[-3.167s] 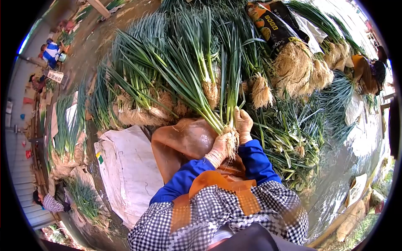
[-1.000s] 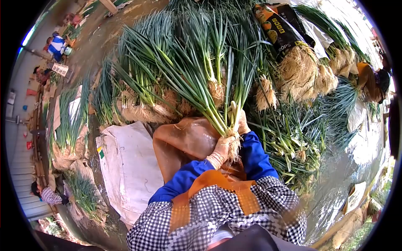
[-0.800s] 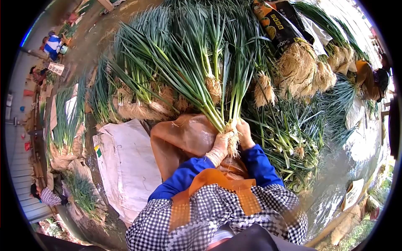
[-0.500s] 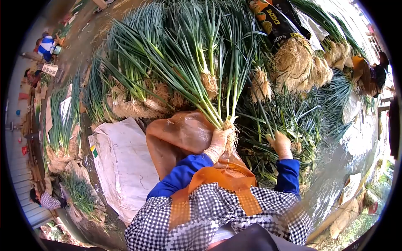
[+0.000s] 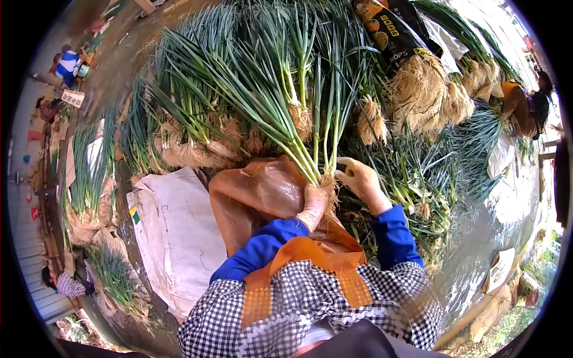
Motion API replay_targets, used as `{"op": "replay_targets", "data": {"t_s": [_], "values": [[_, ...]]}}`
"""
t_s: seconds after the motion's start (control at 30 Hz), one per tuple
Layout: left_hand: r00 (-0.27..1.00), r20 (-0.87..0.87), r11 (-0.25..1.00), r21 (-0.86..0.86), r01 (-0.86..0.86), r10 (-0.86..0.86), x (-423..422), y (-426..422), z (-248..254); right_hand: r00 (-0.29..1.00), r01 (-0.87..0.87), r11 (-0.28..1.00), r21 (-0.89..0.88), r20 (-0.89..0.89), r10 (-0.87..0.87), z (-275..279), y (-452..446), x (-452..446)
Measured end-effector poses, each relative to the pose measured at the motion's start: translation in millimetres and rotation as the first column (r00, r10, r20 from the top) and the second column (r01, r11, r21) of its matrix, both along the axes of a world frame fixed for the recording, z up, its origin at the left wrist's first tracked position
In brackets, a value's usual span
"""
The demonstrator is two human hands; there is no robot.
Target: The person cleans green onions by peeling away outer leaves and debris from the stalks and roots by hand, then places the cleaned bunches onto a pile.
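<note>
The bunch of long-leaved green onions (image 5: 305,162) is over the orange apron (image 5: 262,188), its root end gripped in the left hand (image 5: 316,200), the right hand (image 5: 363,181) half-curled just beside, whether pinching anything I cannot tell, near loose leaves (image 5: 418,179).

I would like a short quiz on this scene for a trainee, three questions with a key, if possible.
1. Which hand holds the leafy bunch near its roots?
2. True or false: in the picture, the pale sack lies to the left of the brown apron.
3. What colour are the sleeve ends? a) red b) blue c) green

Key:
1. The left hand.
2. True.
3. b
</note>
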State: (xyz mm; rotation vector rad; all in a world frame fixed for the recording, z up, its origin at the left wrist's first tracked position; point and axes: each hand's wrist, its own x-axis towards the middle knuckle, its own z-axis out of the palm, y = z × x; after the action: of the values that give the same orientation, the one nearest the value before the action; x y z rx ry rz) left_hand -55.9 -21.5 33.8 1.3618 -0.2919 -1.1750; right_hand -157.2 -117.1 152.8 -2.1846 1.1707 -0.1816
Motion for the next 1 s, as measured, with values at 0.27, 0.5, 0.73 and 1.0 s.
{"op": "replay_targets", "data": {"t_s": [0.27, 0.5, 0.73, 1.0], "values": [[0.983, -0.172, 0.997, -0.038, -0.066, 0.059, 3.7, 0.9, 4.2, 0.858, -0.248, 0.683, 0.687, 0.483, -0.174, -24.6, 20.6, -4.6], [0.960, -0.278, 1.000, 0.003, 0.006, -0.004, 8.7, -2.6, 6.6, 0.874, -0.120, 0.987, -0.107, -0.484, 0.054, -87.8, -12.7, -78.3], [0.813, -0.580, 0.997, 0.021, 0.077, -0.050, 21.6, 1.3, 20.3, 0.661, -0.311, 0.511, 0.801, 0.569, -0.490, -66.2, -25.3, 8.0], [0.215, -0.968, 0.986, -0.149, -0.072, -0.131, 25.8, 7.7, -10.6, 0.871, 0.057, 0.910, 0.410, 0.424, -0.246, -61.6, 0.5, 24.6]]}}
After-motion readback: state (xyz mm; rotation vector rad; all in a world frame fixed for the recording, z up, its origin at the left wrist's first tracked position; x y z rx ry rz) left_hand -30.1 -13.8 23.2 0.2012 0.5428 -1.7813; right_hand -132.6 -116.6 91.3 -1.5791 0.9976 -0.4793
